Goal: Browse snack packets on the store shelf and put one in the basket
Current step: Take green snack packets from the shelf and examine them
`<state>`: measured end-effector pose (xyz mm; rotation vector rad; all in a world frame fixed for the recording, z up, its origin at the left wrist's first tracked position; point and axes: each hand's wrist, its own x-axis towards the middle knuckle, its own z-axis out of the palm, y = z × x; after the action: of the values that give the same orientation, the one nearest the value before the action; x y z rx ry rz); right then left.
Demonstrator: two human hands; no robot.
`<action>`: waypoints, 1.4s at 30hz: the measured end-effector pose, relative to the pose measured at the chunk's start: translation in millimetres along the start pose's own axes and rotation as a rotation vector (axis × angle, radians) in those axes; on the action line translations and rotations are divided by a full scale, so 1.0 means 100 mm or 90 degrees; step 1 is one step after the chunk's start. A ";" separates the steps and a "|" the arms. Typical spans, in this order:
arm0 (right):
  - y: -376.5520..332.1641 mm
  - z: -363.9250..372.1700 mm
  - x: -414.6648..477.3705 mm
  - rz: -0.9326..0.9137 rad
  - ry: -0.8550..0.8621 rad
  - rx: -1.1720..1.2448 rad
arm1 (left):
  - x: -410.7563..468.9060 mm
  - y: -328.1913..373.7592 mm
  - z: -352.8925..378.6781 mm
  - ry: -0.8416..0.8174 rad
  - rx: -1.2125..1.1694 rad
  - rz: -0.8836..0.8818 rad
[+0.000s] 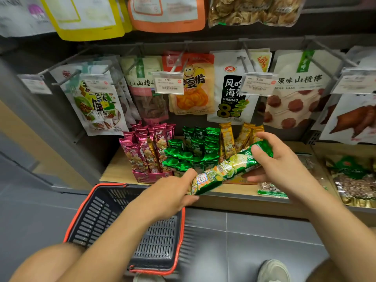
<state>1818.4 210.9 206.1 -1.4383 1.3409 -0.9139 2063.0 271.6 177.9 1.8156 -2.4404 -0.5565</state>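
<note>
Fingers of left hand (171,193): thumb laid on top of the lower end of the green packet (225,170), remaining fingers curled beneath, pinching that end.
Fingers of right hand (284,165): thumb pressed across the front of the upper end, index finger hooked over the top edge, other fingers stretched out behind the wrapper.
Green packet: held aslant between both hands, lower end at left, upper end at right; raised in front of the shelf (116,169), above and just beyond the far rim of the basket (81,216).
Basket: dark slatted walls, red rim, on the grey floor below the shelf edge.
Shelf stock: magenta row (146,147), green row (193,147) and gold row (226,139), upright behind the hands.
Hidden: left fingertips under the wrapper; middle of the basket behind the left forearm; lower part of the gold row behind the held packet.
Cut off: upper hanging bags (162,13) at the top edge; shoe (272,269) at the bottom edge.
Hard to make out: small print on the price tags (168,83), apart from 3.90 and 5.90; far-left tag blurred.
</note>
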 end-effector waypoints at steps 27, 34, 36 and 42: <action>-0.21 0.32 0.24 -0.448 0.143 -0.263 | 0.94 -0.53 0.06 0.123 0.033 -0.099; -0.22 0.43 0.29 -0.473 0.121 -0.340 | 0.87 -0.63 -0.04 0.020 0.024 -0.073; -0.23 0.49 0.30 -0.456 0.105 -0.357 | 0.84 -0.65 -0.02 0.039 0.050 -0.071; -0.37 0.77 0.71 -0.381 0.010 -0.486 | 0.83 -0.61 0.10 0.121 0.076 0.017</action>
<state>1911.0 150.6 214.4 -2.5146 1.3563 -0.7985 2090.4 181.2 134.7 1.7819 -2.4123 -0.2270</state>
